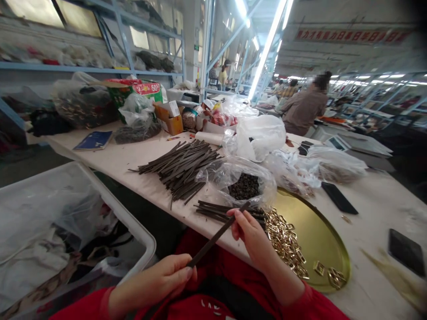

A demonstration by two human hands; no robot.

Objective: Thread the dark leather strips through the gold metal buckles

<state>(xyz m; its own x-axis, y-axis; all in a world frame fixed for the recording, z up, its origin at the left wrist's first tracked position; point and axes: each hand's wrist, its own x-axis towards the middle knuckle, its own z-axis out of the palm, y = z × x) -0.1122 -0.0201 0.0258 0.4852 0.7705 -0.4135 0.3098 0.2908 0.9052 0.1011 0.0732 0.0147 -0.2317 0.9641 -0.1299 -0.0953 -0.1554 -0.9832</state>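
Plainly, in the head view, the left hand [171, 272] and right hand [248, 229] are apart, both closed on one dark strip [211, 241] slanting up between them at the table's [373, 204] near edge. Buckles [283, 238] (gold ones) lie on a tray [312, 226] beside the right forearm; a strip heap [183, 166] lies beyond.

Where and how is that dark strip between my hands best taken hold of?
Probably at mid-span, coming from above with a pinch across its narrow width: the dark strip runs straight on a slant, and that stretch lies uncovered between your left hand and right hand.
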